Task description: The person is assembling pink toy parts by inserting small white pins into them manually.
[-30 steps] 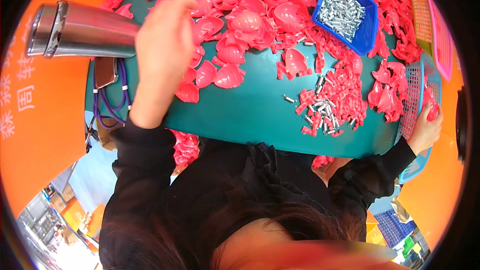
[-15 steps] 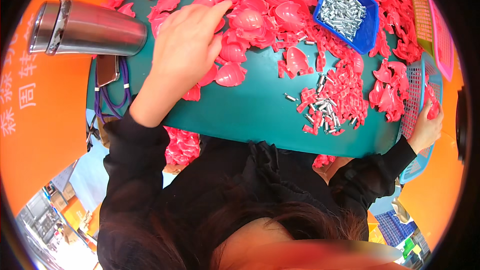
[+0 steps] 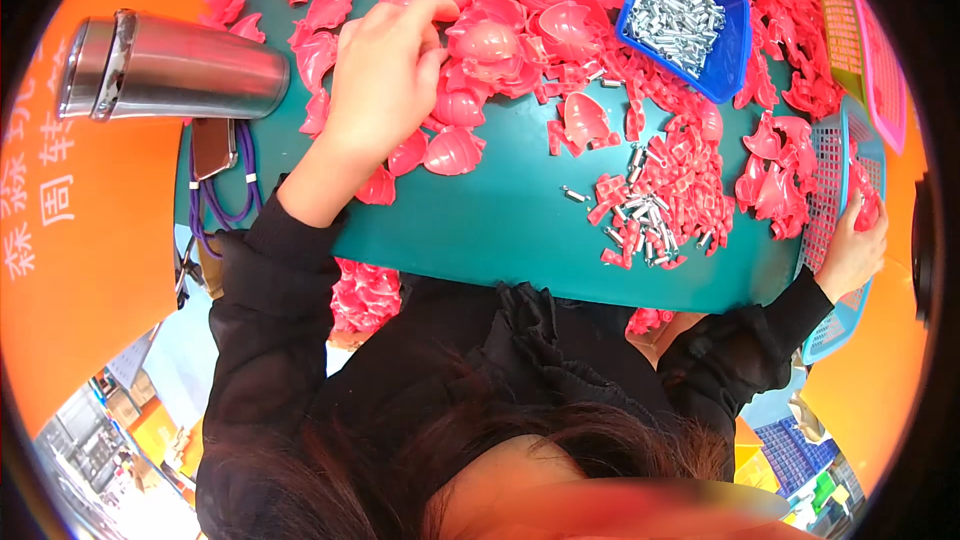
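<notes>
My left hand (image 3: 385, 80) is over the left edge of a heap of glossy red plastic shells (image 3: 490, 40). Its index finger bends onto the heap, the thumb stands apart from it, and I see nothing held; some fingertips are hidden. At the far right, my right hand (image 3: 852, 255) is closed around a red plastic piece (image 3: 866, 202) at the light blue basket (image 3: 826, 160). Much of that piece is covered by my fingers. Two shells (image 3: 455, 151) lie loose just below my left hand.
A blue bin (image 3: 735, 65) of small metal pins stands among the shells. Small red parts (image 3: 680, 180) and metal cylinders (image 3: 650, 223) lie mid-right on the green table (image 3: 470, 240). A steel tumbler (image 3: 200, 65) and a phone (image 3: 213, 148) with a purple cord are at left.
My left hand has moved slightly right, and its index finger has bent down onto the shells. My right hand keeps the red piece at the basket. The view has shifted a little.
</notes>
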Demonstrator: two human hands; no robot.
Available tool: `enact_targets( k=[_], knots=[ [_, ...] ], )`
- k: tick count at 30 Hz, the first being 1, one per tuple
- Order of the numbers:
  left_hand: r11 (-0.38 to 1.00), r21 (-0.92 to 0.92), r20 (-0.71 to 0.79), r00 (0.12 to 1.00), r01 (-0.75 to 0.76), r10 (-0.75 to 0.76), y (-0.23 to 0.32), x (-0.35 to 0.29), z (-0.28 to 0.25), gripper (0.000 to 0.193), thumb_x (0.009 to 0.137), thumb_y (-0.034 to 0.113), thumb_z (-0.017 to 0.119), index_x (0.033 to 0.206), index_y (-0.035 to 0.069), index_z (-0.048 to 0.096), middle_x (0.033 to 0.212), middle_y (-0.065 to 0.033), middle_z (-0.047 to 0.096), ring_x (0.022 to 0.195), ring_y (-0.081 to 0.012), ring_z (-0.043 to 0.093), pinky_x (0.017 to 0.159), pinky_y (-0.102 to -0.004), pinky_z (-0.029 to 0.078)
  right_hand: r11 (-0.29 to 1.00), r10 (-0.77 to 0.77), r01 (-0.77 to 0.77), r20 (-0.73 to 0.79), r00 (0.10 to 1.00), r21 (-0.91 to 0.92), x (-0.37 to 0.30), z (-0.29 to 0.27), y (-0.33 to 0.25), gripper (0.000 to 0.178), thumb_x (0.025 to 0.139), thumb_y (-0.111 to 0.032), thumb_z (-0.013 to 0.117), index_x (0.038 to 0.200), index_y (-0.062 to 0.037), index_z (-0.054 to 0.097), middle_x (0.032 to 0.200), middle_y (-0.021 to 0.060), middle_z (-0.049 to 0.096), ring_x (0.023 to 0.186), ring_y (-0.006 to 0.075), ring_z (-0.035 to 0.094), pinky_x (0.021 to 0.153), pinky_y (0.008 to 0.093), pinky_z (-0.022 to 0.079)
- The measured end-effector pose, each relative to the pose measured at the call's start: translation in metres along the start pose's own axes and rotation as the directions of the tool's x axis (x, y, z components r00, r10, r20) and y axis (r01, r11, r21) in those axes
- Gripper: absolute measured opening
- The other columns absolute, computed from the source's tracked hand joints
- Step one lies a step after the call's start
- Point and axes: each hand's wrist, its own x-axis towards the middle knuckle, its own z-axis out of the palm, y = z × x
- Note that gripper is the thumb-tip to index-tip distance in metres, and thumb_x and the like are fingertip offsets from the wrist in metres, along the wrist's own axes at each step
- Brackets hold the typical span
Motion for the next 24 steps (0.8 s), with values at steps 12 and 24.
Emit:
enact_targets(
  k=[12,24],
  knots=[
    [0.404,-0.853,0.212,0.926,0.332,-0.312,-0.016,0.010,-0.020,0.023,0.082,-0.002,0.056,0.103,0.004,0.062,0.076,0.0000,0.057,0.080,-0.0093,0.055,0.078,-0.0232,0.043,1.000,0.001,-0.001,-0.003,1.000,-0.012,0.001,0.001,0.002,0.050,0.084,-0.054,0.052,0.115,-0.0149,0.059,0.098,0.0187,0.064,0.092,0.0360,0.060,0.081,0.0459,0.044],
    [0.525,-0.642,0.754,0.337,0.559,0.564,-0.007,-0.061,-0.093,0.004,0.074,-0.003,0.061,0.077,0.000,0.060,0.072,-0.0096,0.060,0.067,-0.0208,0.060,0.062,-0.0301,0.046,0.999,-0.019,0.019,-0.016,1.000,0.027,-0.001,-0.002,-0.003,0.049,0.084,-0.052,0.053,0.115,-0.0149,0.059,0.098,0.0185,0.064,0.092,0.0360,0.059,0.081,0.0449,0.044]
  ],
)
